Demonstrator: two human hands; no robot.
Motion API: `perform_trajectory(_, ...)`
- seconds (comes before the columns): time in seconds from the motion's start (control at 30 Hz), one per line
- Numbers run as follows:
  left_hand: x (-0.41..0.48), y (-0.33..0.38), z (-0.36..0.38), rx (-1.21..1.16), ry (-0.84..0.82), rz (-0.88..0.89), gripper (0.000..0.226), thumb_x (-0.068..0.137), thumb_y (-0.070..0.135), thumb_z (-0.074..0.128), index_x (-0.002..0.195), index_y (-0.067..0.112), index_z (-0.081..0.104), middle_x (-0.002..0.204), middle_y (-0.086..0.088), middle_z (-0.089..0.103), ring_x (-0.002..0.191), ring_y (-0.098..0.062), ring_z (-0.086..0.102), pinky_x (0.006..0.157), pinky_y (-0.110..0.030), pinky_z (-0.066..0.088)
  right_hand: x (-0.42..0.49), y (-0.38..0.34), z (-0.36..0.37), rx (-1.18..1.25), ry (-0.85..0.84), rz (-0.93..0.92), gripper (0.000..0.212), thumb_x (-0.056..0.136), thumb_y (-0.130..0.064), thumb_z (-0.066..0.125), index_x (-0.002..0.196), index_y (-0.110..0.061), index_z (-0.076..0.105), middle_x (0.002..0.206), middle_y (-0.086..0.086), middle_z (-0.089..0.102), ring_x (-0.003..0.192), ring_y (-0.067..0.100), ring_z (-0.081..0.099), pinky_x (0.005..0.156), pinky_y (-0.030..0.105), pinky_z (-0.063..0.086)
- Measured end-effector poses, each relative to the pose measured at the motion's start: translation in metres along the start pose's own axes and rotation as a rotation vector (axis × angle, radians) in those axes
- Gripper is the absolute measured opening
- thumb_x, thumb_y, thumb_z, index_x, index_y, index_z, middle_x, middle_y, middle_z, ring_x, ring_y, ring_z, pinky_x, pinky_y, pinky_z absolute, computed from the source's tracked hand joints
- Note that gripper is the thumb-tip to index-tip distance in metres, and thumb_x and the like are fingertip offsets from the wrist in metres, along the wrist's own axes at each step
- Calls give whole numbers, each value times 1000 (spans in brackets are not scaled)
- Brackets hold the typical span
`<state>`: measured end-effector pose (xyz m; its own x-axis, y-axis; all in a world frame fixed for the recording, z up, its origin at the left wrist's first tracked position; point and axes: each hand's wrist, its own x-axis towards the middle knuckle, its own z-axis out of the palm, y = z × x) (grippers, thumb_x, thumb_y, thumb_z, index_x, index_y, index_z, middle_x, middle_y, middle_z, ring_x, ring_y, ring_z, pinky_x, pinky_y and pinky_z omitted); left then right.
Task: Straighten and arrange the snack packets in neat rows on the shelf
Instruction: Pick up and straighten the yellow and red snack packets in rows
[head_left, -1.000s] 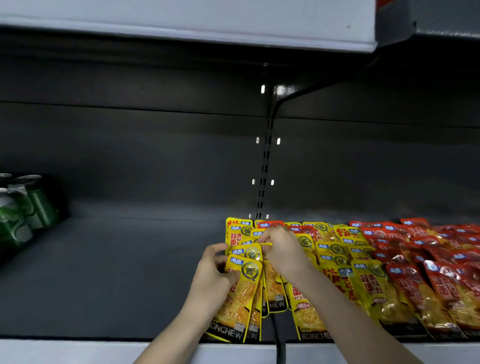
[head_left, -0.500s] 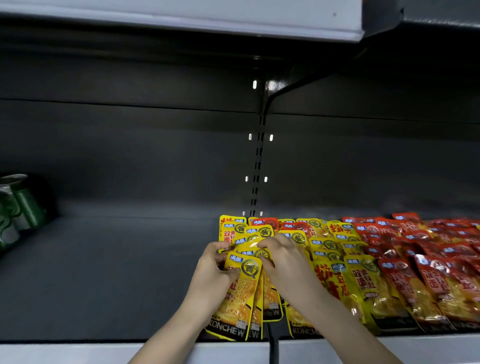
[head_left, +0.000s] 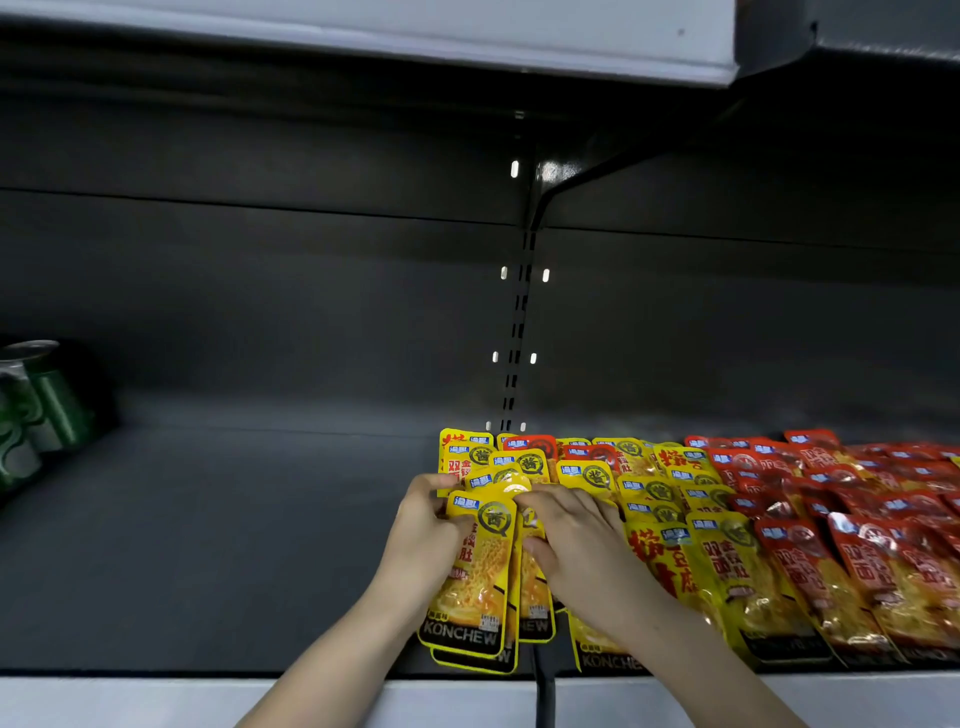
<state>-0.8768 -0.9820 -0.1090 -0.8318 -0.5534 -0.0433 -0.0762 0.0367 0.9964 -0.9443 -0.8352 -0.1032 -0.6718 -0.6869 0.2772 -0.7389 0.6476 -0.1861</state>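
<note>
Here, left hand (head_left: 423, 540) curled round a yellow foil snack packet (head_left: 480, 571) printed KONCHEW, right hand (head_left: 576, 545) pinching the neighbouring yellow packet (head_left: 533, 592), on a dark grey shelf (head_left: 208, 545).

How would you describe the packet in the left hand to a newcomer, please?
On the dark shelf, packets cover the right half. At their left front corner lies a yellow packet, gripped by the left hand. Only its KONCHEW band reads whole.

The green cans (head_left: 49, 408) were cut by the left edge, the red packets (head_left: 857, 566) by the right. The right hand (head_left: 582, 551) hid much of the yellow packets (head_left: 592, 647) beneath it.
</note>
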Motion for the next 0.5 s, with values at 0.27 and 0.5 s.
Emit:
perform_trajectory(0.27,5,9,5,21,-28,-1,33,87,-6,50,110,17,48,103,-8,64,90,-33,66,64,-37,51,-4,3,-1,-99,30,23,46,94,-37,51,138,-29,40,137,-11,44,132,15,32,114,40,14)
perform_trajectory(0.5,2,11,-1,-23,0,-12,31,88,-4,53,111,17,51,100,-9,60,80,-25,65,54,-32,52,-8,0,3,-217,87,20,65,41,-29,94,102,-28,71,106,-10,69,97,17,67,79,52,53)
